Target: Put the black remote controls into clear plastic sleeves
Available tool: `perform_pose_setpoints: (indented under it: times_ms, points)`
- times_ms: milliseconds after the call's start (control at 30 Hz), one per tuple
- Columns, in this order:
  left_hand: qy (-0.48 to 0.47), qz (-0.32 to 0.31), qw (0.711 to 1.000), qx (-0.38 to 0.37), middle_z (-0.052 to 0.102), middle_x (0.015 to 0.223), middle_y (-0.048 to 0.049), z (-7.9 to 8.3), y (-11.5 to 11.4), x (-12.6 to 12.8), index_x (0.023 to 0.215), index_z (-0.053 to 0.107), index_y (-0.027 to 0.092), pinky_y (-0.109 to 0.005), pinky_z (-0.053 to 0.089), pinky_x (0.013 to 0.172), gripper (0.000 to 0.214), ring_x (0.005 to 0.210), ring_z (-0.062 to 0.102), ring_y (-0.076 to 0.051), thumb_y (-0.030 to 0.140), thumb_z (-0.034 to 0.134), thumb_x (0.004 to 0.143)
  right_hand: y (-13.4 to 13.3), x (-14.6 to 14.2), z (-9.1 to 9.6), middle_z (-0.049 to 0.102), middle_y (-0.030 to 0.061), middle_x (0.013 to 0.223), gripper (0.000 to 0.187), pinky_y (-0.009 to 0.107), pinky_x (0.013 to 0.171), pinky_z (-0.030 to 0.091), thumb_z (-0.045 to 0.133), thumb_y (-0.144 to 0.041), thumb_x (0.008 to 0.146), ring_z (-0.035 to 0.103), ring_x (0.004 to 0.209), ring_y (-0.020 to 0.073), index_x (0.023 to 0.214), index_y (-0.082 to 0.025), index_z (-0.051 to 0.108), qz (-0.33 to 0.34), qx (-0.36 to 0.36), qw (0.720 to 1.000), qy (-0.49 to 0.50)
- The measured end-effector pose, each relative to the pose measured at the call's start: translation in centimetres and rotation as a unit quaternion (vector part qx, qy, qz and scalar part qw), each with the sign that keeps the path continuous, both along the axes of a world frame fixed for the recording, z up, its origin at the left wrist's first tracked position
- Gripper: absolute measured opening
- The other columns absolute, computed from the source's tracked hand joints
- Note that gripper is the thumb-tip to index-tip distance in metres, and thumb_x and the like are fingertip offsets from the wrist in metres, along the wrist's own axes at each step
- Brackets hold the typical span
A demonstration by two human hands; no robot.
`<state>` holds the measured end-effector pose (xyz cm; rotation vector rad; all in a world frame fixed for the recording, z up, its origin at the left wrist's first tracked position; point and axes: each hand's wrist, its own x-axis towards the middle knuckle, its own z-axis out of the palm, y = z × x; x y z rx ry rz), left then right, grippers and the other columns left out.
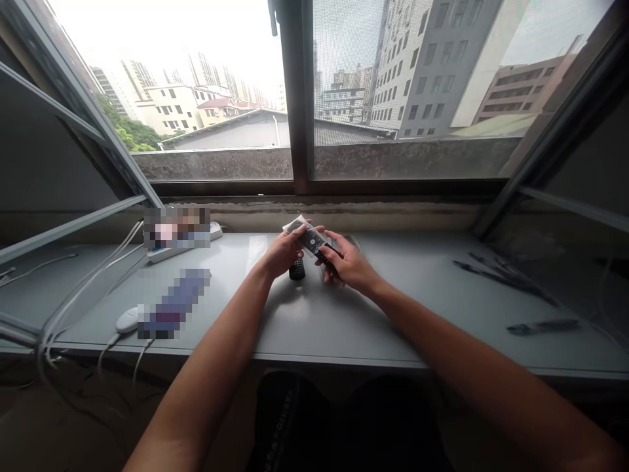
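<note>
Over the grey table, both my hands hold a black remote control [311,242], tilted, with a clear plastic sleeve around its upper part. My left hand [284,253] is closed on the sleeved end, its thumb on top. The remote's bare lower end is pinched by my right hand [350,263], thumb across it. Below my left hand, a second black remote control [297,270] with small buttons lies on the table, its upper part hidden. Clear plastic [257,249] lies left of my left hand, and more shows partly behind my right hand.
A white power strip [216,231] stands at the back left of the table [393,341]. Nearer are a white round charger [128,319] and a blurred-out blue object [174,305] with cables. Dark thin items [506,278] lie at right. Metal frames flank the table; windows [299,98] rise behind.
</note>
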<state>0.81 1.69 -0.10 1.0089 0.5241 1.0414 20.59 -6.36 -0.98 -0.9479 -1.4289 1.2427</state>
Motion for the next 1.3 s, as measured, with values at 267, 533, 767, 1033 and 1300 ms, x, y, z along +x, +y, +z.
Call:
perform_pose_setpoints:
  times_ms: [267, 533, 767, 1033, 1300]
  points:
    - [-0.072, 0.126, 0.989, -0.035, 0.08, 0.131, -0.0156, 0.6, 0.2, 0.5, 0.126, 0.07, 0.018, -0.017, 0.039, 0.042, 0.033, 0.087, 0.079, -0.018, 0.033, 0.081, 0.099, -0.2, 0.2, 0.1, 0.082, 0.0118, 0.092, 0.045, 0.024, 0.04, 0.054, 0.081, -0.046, 0.099, 0.077, 0.06, 0.0204, 0.127, -0.013, 0.068, 0.084, -0.043, 0.995, -0.005]
    - [-0.044, 0.039, 0.997, -0.04, 0.077, 0.135, -0.0173, -0.1, 0.0, 0.7, 0.138, 0.07, 0.02, -0.015, 0.027, 0.035, 0.047, 0.102, 0.082, -0.024, 0.032, 0.084, 0.095, -0.2, -0.1, 0.1, 0.084, 0.0134, 0.093, 0.035, 0.027, 0.052, 0.064, 0.082, -0.038, 0.1, 0.083, 0.074, 0.0241, 0.122, -0.013, 0.069, 0.05, -0.054, 0.997, 0.037]
    - [-0.002, 0.001, 1.0, -0.03, 0.074, 0.144, -0.0178, 0.1, -0.1, 0.2, 0.138, 0.074, 0.021, -0.016, 0.028, 0.042, 0.041, 0.116, 0.079, -0.028, 0.032, 0.079, 0.098, -0.1, -0.2, -0.2, 0.084, 0.0125, 0.092, 0.042, 0.033, 0.061, 0.07, 0.083, -0.037, 0.1, 0.085, 0.079, 0.0265, 0.131, -0.014, 0.069, 0.035, -0.051, 0.996, 0.058]
    - [-0.097, 0.124, 0.986, -0.052, 0.077, 0.138, -0.0152, 1.1, 0.3, 0.0, 0.136, 0.071, 0.018, -0.018, 0.045, 0.049, 0.03, 0.109, 0.079, -0.022, 0.024, 0.058, 0.11, -0.1, -0.4, -0.5, 0.084, 0.0143, 0.095, 0.049, 0.036, 0.063, 0.072, 0.084, -0.04, 0.098, 0.085, 0.082, 0.0282, 0.135, -0.012, 0.07, 0.042, -0.053, 0.996, 0.055]
    - [-0.01, -0.009, 1.0, -0.018, 0.08, 0.124, -0.0166, -0.2, -0.6, 1.1, 0.127, 0.074, 0.018, -0.019, 0.034, 0.043, 0.036, 0.082, 0.076, -0.02, 0.042, 0.079, 0.1, -0.4, -0.8, -0.3, 0.084, 0.0065, 0.09, 0.103, 0.041, 0.065, 0.073, 0.08, -0.033, 0.102, 0.084, 0.079, 0.0278, 0.179, -0.018, 0.014, 0.0, -0.018, 0.996, 0.085]
